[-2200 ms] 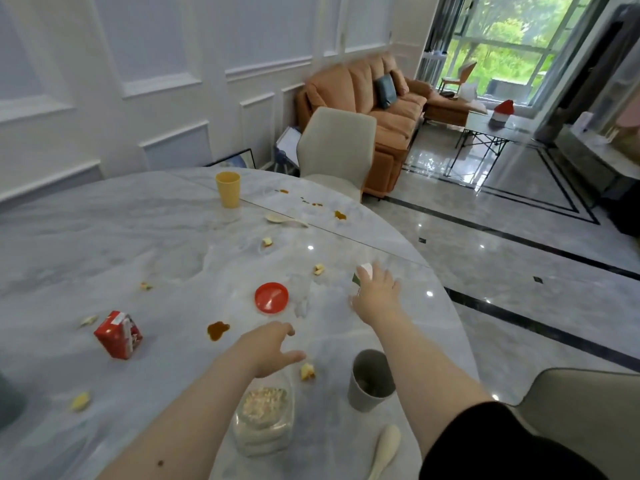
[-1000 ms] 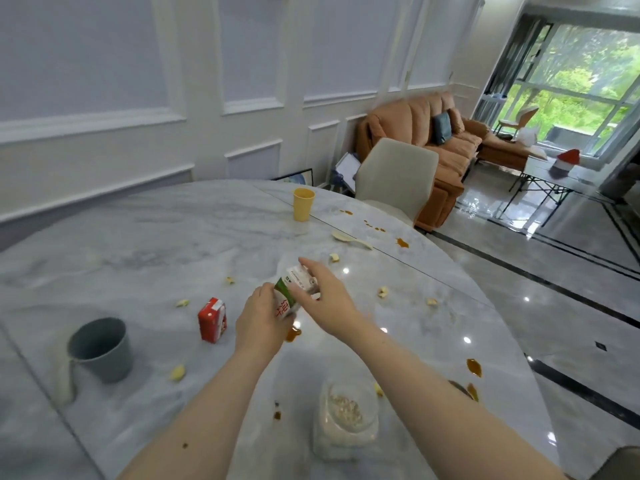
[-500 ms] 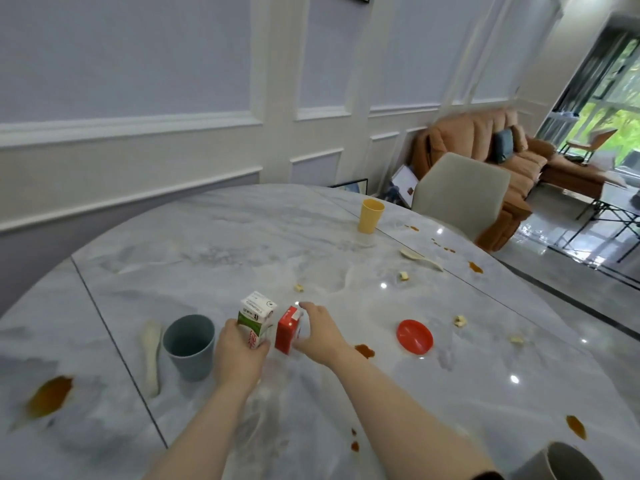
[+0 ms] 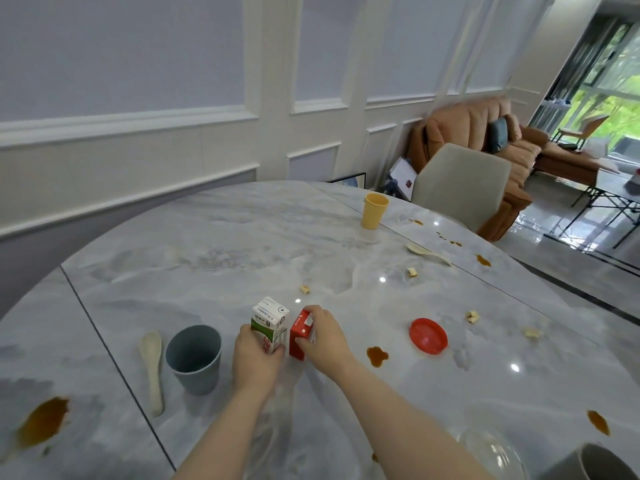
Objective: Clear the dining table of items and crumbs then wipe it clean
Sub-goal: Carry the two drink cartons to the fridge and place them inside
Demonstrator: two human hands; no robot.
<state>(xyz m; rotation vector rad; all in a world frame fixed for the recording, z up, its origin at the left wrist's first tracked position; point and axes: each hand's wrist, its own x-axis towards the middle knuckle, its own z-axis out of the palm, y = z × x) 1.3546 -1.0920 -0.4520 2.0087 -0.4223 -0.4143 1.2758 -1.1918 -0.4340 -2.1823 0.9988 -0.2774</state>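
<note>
Hands each grasp a carton: left grip [image 4: 254, 355] around the white-green carton [image 4: 269, 323], right grip [image 4: 323, 336] around the red carton [image 4: 300, 336].

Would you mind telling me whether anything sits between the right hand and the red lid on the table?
Nothing solid does: only a brown spill lies on the table between the right hand and the red lid.

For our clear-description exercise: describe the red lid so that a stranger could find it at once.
Start at the marble dining table. Right of the right hand, which grips a red carton, a flat red lid lies beside a brown spill. It is the only round red thing there.
</note>
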